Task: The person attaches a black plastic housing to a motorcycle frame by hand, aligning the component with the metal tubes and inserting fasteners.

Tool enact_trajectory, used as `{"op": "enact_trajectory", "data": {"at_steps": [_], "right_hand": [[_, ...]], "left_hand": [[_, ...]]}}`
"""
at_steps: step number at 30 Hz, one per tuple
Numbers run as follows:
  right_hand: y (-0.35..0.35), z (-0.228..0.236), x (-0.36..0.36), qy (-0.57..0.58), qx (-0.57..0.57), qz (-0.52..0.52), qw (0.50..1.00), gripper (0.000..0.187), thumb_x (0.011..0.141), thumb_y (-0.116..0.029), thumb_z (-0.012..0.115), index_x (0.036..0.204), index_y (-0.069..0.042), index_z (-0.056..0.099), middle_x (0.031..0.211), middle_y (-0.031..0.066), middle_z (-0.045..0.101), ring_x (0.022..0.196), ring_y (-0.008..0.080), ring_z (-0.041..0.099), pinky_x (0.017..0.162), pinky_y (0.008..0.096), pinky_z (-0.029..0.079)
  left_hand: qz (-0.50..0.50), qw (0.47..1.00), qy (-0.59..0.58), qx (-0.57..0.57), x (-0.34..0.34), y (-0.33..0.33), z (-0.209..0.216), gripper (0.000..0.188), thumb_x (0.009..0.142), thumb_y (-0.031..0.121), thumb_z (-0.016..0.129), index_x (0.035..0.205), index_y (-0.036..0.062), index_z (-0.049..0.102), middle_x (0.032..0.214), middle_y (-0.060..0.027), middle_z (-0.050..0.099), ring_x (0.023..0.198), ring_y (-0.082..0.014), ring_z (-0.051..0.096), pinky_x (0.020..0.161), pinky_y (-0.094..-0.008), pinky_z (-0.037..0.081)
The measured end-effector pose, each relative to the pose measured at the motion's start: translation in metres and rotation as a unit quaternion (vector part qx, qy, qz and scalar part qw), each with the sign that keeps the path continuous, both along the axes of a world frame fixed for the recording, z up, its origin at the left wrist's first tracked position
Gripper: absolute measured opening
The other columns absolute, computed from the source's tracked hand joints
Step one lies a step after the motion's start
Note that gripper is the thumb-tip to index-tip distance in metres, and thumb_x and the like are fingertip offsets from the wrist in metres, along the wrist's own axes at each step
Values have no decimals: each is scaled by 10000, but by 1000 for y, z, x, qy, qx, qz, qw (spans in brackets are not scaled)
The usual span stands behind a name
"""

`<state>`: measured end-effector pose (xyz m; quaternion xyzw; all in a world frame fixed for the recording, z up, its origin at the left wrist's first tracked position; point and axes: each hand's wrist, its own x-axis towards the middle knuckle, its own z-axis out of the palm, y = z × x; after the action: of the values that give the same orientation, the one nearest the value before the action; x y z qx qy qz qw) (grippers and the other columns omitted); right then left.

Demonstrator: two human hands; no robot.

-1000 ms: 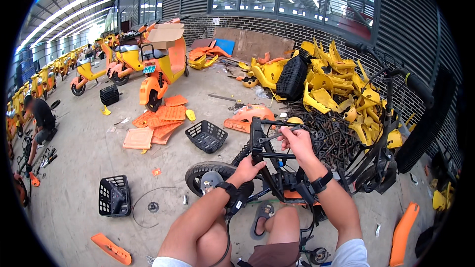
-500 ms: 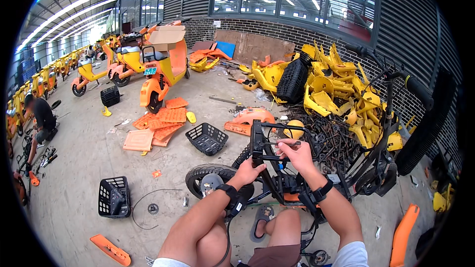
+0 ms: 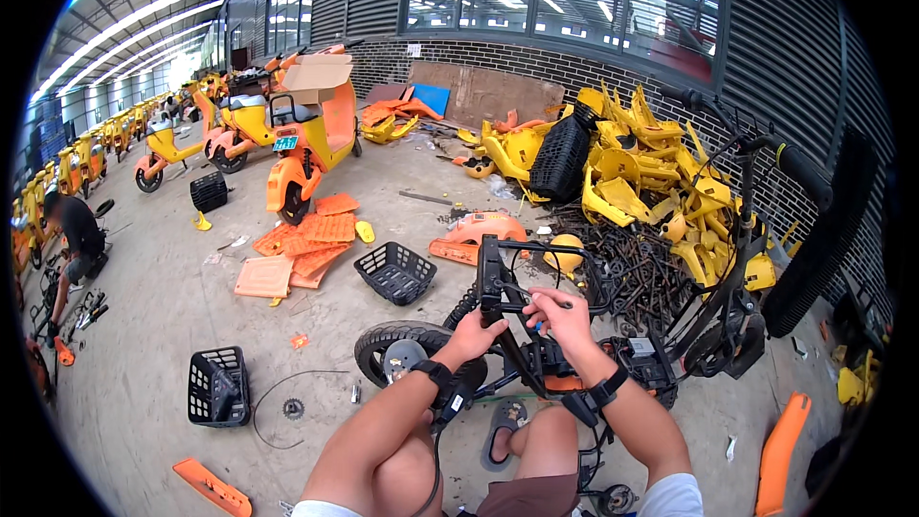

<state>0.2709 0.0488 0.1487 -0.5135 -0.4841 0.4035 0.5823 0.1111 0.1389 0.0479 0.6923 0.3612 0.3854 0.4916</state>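
A stripped black scooter frame (image 3: 518, 352) stands in front of me, its rear wheel (image 3: 375, 360) to the left. My left hand (image 3: 473, 337) grips the upright below the black rear bracket (image 3: 490, 263), thumb toward the right and the other fingers partly hidden. Between the fingertips of my right hand (image 3: 563, 319) is a thin dark rod-like tool (image 3: 522, 293). It slants up to the left, its far end at the bracket; its exact kind is too small to make out. The handlebar (image 3: 790, 165) rises at the right.
Yellow body panels (image 3: 661, 168) and dark metal parts (image 3: 627, 273) are heaped behind the frame. Black baskets (image 3: 394, 273) and orange panels (image 3: 311, 244) lie on the floor at left. Scooters (image 3: 311, 148) stand farther back; another person (image 3: 77, 230) crouches at far left.
My right hand has dropped a little, and the tool has turned from nearly level to a slant. My left hand keeps its place on the upright. The whole view has shifted slightly.
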Motion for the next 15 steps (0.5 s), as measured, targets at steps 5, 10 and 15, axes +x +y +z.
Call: {"op": "enact_trajectory", "data": {"at_steps": [5,10,15], "right_hand": [[-16,-14,-25,54,30,-56,997,289,952,-108,512,1181,49,591,838,135,691,591,142,639,446,219,422],[-16,-12,-58,180,24,-81,980,207,940,-87,491,1085,23,590,722,139,659,488,142,581,469,247,459],[-21,-14,-80,237,30,-63,969,223,942,-120,490,1143,-30,524,664,83,602,457,117,523,404,220,354]], "left_hand": [[52,995,70,-44,-4,-7,20,246,880,194,638,991,-25,637,878,-111,678,837,-170,633,763,-328,502],[122,987,-79,-71,-39,-23,75,243,934,248,562,896,15,620,791,-55,642,689,-125,594,666,-280,485],[-102,961,-103,-236,-36,-51,95,396,987,406,484,896,43,615,771,-43,628,658,-152,609,620,-269,489]]}}
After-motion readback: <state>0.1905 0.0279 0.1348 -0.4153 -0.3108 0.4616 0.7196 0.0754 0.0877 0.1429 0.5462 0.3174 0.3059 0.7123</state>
